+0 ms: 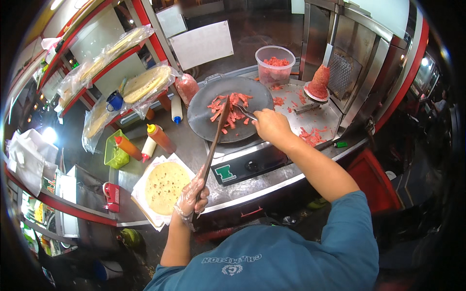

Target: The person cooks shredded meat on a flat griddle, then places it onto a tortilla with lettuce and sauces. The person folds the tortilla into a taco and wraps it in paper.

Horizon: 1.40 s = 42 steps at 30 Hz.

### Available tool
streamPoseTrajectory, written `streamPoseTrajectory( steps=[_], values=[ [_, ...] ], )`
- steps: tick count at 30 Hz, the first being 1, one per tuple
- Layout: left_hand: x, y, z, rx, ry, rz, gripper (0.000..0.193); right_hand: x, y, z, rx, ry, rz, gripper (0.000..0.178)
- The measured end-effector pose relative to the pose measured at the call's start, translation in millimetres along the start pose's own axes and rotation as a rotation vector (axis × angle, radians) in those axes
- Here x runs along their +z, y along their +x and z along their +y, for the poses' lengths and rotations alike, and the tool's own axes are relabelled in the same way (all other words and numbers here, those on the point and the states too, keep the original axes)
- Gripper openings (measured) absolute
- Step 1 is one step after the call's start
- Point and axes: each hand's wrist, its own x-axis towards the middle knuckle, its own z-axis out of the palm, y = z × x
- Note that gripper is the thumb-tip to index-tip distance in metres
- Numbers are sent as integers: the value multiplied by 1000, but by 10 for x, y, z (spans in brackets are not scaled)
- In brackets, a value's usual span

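Note:
My left hand, in a clear plastic glove, is closed round a long, narrow, dark knife-like tool. Its tip reaches over the strips of reddish meat heaped on a round black griddle. In my bare right hand is a metal fork-like utensil; its far end is among the strips, too small to tell its exact shape. Beside my gloved hand, a round flatbread lies on white paper.
A clear tub of meat stands behind the griddle. To the right, a meat cone rises on an upright spit over a metal tray with scraps. Sauce bottles and a green basket are left; bagged flatbreads fill shelves.

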Motion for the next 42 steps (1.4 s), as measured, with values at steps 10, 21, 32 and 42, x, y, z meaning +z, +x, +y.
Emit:
streamPoseTrajectory(
  steps=[10, 21, 32, 42],
  values=[
    [-27, 119, 428, 7, 129, 5, 62, -42, 118, 295, 149, 120, 52, 35],
    [120, 316, 578, 118, 1439, 183, 58, -585, 158, 1320, 321, -184, 116, 25],
    [86, -265, 282, 217, 784, 159, 63, -93, 2090, 1906, 220, -606, -340, 33],
    [438, -1278, -633, 149, -175, 374, 85, 103, 2486, 1904, 217, -655, -495, 38]
  ],
)
